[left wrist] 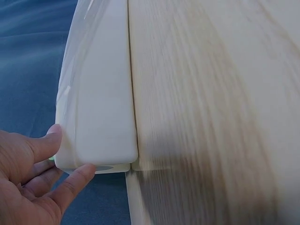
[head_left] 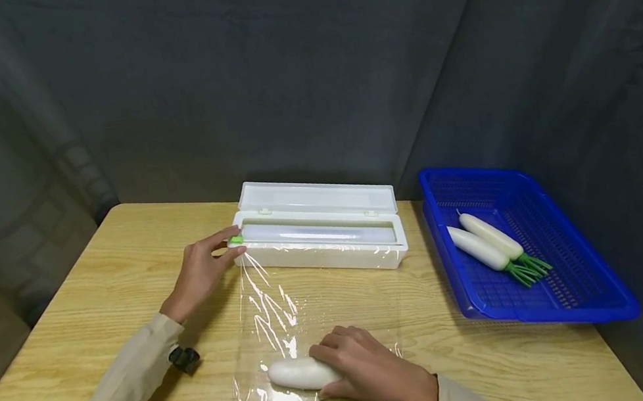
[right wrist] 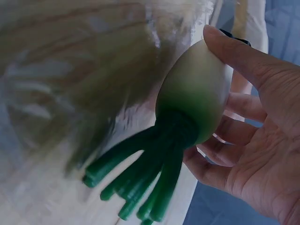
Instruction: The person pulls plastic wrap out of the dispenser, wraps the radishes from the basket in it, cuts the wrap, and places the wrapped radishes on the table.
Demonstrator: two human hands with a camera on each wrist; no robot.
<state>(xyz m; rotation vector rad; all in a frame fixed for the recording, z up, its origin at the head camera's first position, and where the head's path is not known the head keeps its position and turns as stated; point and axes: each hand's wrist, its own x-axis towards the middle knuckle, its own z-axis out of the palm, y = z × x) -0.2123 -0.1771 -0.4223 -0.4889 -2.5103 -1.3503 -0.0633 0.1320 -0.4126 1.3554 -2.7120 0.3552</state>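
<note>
Lower centre: my right hand (head_left: 370, 368) grips a white radish (head_left: 297, 374) over clear film (head_left: 339, 301); centre: my left hand (head_left: 201, 267) pinches the box (head_left: 322, 255) at its left end.

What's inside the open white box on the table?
A long roll lies in the white box, with clear film running out over its front edge. The roll hides the floor beneath, so that can't be seen.

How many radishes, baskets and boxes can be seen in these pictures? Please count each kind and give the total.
Radishes: 3 (1 in the right hand, 2 in the basket)
Basket: 1
Box: 1
Total: 5
</note>
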